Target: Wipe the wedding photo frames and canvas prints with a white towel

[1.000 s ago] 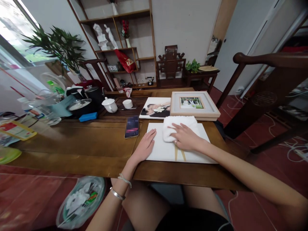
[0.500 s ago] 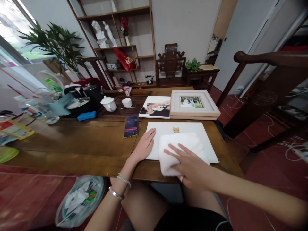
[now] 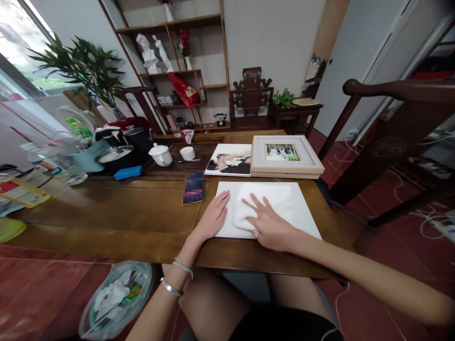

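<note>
A white flat board [image 3: 305, 220] lies face down near the front edge of the wooden table [image 3: 106, 208]. My left hand [image 3: 212, 219] rests flat on the board's left edge, fingers stretched out. My right hand [image 3: 268, 223] presses flat, fingers spread, on a white folded cloth [image 3: 277, 199] that lies on the board. Behind the board lie an unframed photo print [image 3: 229, 159] and a framed photo [image 3: 286, 155] in a pale wooden frame.
A phone [image 3: 194, 187] lies just left of the board. Further left stand a teapot [image 3: 161, 155], a cup [image 3: 187, 153], dark pots [image 3: 121, 154] and a blue block [image 3: 128, 172]. A dark wooden chair [image 3: 398, 123] stands at the right. A bin [image 3: 117, 298] sits on the floor.
My right hand has slid the cloth from the far part of the board to the near edge and then back toward the middle. The left hand has stayed in place.
</note>
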Available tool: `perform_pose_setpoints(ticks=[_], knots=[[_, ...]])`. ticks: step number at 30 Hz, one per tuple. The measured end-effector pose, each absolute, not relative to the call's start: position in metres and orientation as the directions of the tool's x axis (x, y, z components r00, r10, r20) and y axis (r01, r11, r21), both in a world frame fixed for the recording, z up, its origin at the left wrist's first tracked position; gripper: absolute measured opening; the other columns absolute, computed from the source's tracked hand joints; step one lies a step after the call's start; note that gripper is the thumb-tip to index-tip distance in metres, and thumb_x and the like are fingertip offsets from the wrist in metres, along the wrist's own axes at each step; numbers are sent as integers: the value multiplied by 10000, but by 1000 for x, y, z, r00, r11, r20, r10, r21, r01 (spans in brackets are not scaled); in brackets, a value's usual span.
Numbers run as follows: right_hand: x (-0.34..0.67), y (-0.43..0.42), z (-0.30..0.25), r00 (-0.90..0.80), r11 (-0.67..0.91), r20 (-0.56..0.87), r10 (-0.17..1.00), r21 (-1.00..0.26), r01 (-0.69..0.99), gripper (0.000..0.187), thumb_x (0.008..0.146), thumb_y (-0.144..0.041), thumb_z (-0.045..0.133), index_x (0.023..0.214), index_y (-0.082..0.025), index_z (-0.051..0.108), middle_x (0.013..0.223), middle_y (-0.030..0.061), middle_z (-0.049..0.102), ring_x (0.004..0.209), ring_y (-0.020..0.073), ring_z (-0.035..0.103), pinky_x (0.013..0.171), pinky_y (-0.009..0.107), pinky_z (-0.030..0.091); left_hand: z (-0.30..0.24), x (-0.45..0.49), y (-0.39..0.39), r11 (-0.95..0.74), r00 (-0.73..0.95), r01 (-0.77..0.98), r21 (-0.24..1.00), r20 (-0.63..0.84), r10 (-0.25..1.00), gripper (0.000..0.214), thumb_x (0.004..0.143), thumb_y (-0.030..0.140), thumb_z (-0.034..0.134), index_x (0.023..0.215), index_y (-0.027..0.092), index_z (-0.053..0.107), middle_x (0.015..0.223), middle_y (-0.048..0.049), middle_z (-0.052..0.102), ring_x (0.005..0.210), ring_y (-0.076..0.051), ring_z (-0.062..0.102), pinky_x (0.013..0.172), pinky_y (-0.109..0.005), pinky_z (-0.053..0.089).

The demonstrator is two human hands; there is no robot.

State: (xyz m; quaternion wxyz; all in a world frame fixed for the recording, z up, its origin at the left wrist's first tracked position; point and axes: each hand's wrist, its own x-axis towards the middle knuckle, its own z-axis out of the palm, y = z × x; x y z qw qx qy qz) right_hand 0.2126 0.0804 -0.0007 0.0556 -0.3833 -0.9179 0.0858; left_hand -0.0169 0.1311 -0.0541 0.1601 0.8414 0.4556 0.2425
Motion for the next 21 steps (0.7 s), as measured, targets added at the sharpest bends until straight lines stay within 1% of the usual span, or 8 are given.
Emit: perform_pose_setpoints(ticks=[3, 6, 8, 10, 13, 15, 18, 21], knots=[[216, 54, 3, -762, 750, 32, 646, -207, 628, 396, 784, -170, 530, 1164, -140, 636, 1545, 165, 226, 1424, 368, 8, 1109, 619, 89, -53, -16, 130, -528, 464, 695, 488, 257, 848, 472, 955, 249, 315, 1412, 167, 402, 1502, -109, 379, 1413, -227, 307, 1180, -486, 217], [218, 57, 8, -782, 764, 6, 624, -214, 608, 421, 780, -178, 536, 1190, -154, 627, 1533, 158, 264, 1427, 354, 62, 1112, 604, 118, -52, -16, 130, -522, 464, 701, 485, 246, 851, 476, 955, 250, 311, 1405, 134, 409, 1503, -128, 372, 1414, -232, 304, 1182, -480, 214], [216, 76, 8, -759, 745, 1, 651, -195, 639, 434, 792, -178, 526, 1216, -146, 614, 1521, 167, 291, 1425, 353, 94, 1105, 611, 130, -52, -16, 130, -523, 462, 699, 488, 250, 851, 473, 954, 251, 314, 1399, 131, 417, 1499, -132, 378, 1413, -233, 306, 1180, -484, 218], [212, 100, 6, -726, 719, 13, 687, -159, 677, 441, 820, -199, 509, 1249, -137, 590, 1513, 178, 304, 1423, 356, 106, 1093, 628, 135, -52, -17, 130, -529, 463, 690, 494, 261, 847, 466, 954, 252, 321, 1398, 154, 420, 1496, -120, 387, 1411, -228, 311, 1175, -484, 230], [203, 129, 2, -684, 682, 37, 729, -122, 721, 456, 853, -227, 483, 1291, -115, 550, 1510, 196, 301, 1422, 364, 99, 1079, 648, 134, -53, -17, 131, -534, 466, 683, 499, 265, 844, 465, 954, 254, 332, 1406, 179, 410, 1497, -103, 389, 1410, -221, 314, 1175, -479, 233], [200, 133, 0, -673, 673, 46, 738, -116, 730, 457, 857, -226, 474, 1291, -107, 548, 1517, 199, 285, 1422, 371, 90, 1079, 650, 127, -53, -16, 131, -530, 462, 686, 499, 264, 847, 468, 951, 254, 335, 1407, 178, 409, 1495, -104, 392, 1409, -225, 317, 1176, -485, 228], [199, 111, -2, -691, 689, 40, 722, -134, 712, 435, 842, -213, 481, 1256, -131, 586, 1527, 177, 273, 1423, 367, 82, 1087, 642, 118, -53, -16, 131, -529, 459, 689, 495, 268, 847, 468, 948, 247, 329, 1401, 172, 415, 1491, -111, 397, 1408, -228, 318, 1175, -489, 229], [202, 73, 0, -752, 745, 31, 658, -174, 644, 405, 811, -211, 518, 1196, -157, 632, 1537, 158, 258, 1424, 370, 61, 1093, 642, 89, -53, -16, 131, -530, 464, 694, 488, 259, 847, 468, 949, 243, 320, 1400, 163, 414, 1494, -114, 392, 1413, -226, 308, 1177, -486, 226]])
